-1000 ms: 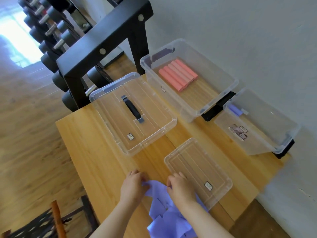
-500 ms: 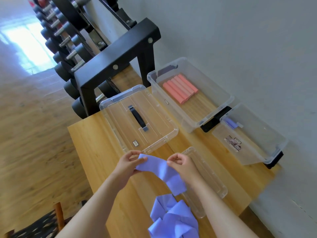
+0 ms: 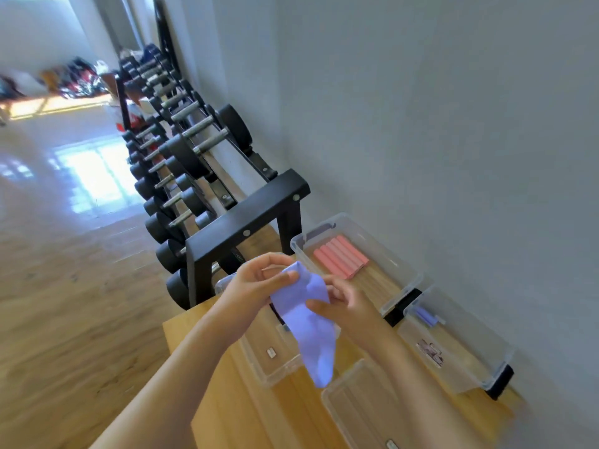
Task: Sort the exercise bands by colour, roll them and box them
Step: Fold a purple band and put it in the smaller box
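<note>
I've raised the purple band off the table; it now hangs just in front of the box of pink rolls. My left hand pinches its top end and my right hand grips just below, so I judge rolling can start.

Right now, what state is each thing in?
Purple band: unrolled, held up, tail hanging.
Left hand: pinching the band's top.
Right hand: gripping the band.
Pink rolls: side by side in big box.
Big box: open.
Small box: open, one purple roll inside.
Big lid: off, on table.
Small lid: off, on table.
</note>
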A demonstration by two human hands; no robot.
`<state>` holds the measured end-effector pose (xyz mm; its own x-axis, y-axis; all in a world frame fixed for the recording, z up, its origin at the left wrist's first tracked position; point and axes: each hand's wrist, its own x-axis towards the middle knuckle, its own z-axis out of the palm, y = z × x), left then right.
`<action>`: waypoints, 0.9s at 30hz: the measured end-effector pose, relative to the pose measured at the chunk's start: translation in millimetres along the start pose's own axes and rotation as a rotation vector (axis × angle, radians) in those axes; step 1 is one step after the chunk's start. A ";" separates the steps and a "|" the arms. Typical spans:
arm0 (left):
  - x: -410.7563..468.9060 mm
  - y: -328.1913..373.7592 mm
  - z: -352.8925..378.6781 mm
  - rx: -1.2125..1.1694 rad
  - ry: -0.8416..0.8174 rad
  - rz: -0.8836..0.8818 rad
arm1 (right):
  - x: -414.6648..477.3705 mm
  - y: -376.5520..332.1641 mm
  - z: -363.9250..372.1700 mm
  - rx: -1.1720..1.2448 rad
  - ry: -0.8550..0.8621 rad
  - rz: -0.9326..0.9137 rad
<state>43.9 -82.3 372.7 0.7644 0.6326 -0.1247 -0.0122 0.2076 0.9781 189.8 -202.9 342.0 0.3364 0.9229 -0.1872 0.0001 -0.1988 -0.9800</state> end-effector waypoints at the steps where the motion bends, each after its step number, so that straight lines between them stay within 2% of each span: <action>1: -1.0 14.8 2.1 0.011 -0.007 0.033 | -1.9 -16.1 1.2 -0.020 0.008 -0.043; 6: -9.4 75.9 15.8 0.075 -0.002 0.185 | -11.1 -87.5 5.6 -0.076 0.063 -0.214; 10: -14.2 114.1 27.0 0.136 0.087 0.263 | -21.5 -129.5 9.7 -0.068 0.065 -0.316; 13: -18.4 138.0 36.6 0.174 0.130 0.330 | -26.6 -150.0 16.3 -0.053 0.149 -0.365; 19: -21.1 171.8 53.2 0.021 0.064 0.400 | -38.4 -192.5 15.6 0.015 0.298 -0.443; 25: -32.9 182.4 62.1 0.035 -0.034 0.393 | -52.8 -222.2 -4.0 0.000 0.420 -0.490; 27: -34.7 185.6 66.6 0.067 -0.013 0.413 | -57.8 -228.6 -7.9 0.025 0.429 -0.497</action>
<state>58.1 -115.4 569.7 0.7122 0.6427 0.2824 -0.2784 -0.1107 0.9540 177.8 -213.4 577.4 0.6479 0.6881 0.3267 0.2322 0.2301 -0.9451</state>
